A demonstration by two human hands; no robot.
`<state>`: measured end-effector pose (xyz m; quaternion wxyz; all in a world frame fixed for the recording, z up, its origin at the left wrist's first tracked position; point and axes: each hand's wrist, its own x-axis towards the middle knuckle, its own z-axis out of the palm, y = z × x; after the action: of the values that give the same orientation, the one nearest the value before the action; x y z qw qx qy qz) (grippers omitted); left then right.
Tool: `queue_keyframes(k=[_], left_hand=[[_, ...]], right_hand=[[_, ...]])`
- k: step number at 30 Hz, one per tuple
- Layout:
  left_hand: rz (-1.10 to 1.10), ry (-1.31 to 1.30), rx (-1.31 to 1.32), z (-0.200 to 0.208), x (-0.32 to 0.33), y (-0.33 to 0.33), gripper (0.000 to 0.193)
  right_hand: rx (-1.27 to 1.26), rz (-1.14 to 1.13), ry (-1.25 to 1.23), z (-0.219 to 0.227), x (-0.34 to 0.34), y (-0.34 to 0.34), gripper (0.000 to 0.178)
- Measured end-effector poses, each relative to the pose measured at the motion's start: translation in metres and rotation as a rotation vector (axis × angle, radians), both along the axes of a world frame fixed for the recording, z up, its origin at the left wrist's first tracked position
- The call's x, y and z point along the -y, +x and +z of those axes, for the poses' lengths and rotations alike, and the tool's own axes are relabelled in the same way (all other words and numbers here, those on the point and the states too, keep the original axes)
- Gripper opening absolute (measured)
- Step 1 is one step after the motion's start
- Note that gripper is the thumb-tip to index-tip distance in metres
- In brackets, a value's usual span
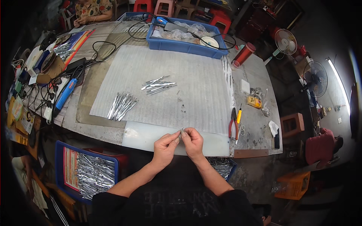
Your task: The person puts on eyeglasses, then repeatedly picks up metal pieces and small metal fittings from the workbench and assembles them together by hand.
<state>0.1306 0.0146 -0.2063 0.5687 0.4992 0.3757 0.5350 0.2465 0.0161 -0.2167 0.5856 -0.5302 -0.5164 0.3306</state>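
My left hand (pixel 166 148) and my right hand (pixel 192 141) meet fingertip to fingertip over the white board (pixel 139 133) at the table's near edge. Both are closed in a pinch around something tiny and greyish, mostly hidden by the fingers. Beyond them, on a pale foam sheet (pixel 139 64), lie a fanned bunch of slender silvery metal pieces (pixel 122 106) at the left and a looser pile of similar pieces (pixel 158 86) in the middle. A few tiny metal bits (pixel 183 108) are scattered just past my fingertips.
Red-handled pliers (pixel 233 124), a yellow screwdriver (pixel 239 115) and scissors (pixel 242 130) lie right of the sheet. A blue crate (pixel 181 48) stands at the back. Left are a blue power tool (pixel 66 93) and cables; below, a blue bin (pixel 60 162) holds many metal pieces.
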Motion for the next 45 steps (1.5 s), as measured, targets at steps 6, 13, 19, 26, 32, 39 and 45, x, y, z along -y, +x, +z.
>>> queue_keyframes(k=[6,13,19,26,32,39,45], left_hand=[[0.014,0.026,-0.008,0.001,0.001,0.001,0.023],[0.09,0.334,-0.205,0.0,-0.001,0.005,0.023],[0.085,0.306,-0.251,0.004,-0.001,0.007,0.023],[0.066,0.314,-0.28,0.003,0.0,0.008,0.023],[0.056,0.286,-0.201,0.0,-0.001,0.012,0.023],[-0.025,0.025,-0.054,-0.001,0.0,0.011,0.022],[-0.031,0.05,-0.071,-0.002,0.0,0.011,0.023]], right_hand=[[0.283,-0.071,0.166,0.016,0.0,-0.002,0.009],[-0.068,-0.028,-0.02,0.001,0.002,-0.002,0.012],[-0.369,0.057,-0.134,0.008,0.005,-0.003,0.011],[-0.385,0.07,-0.151,0.007,0.006,0.0,0.011],[-0.464,0.111,-0.207,0.008,0.005,0.006,0.017],[-0.368,0.086,-0.106,0.005,0.006,0.007,0.018],[-0.311,0.049,-0.074,0.002,0.005,0.002,0.013]])
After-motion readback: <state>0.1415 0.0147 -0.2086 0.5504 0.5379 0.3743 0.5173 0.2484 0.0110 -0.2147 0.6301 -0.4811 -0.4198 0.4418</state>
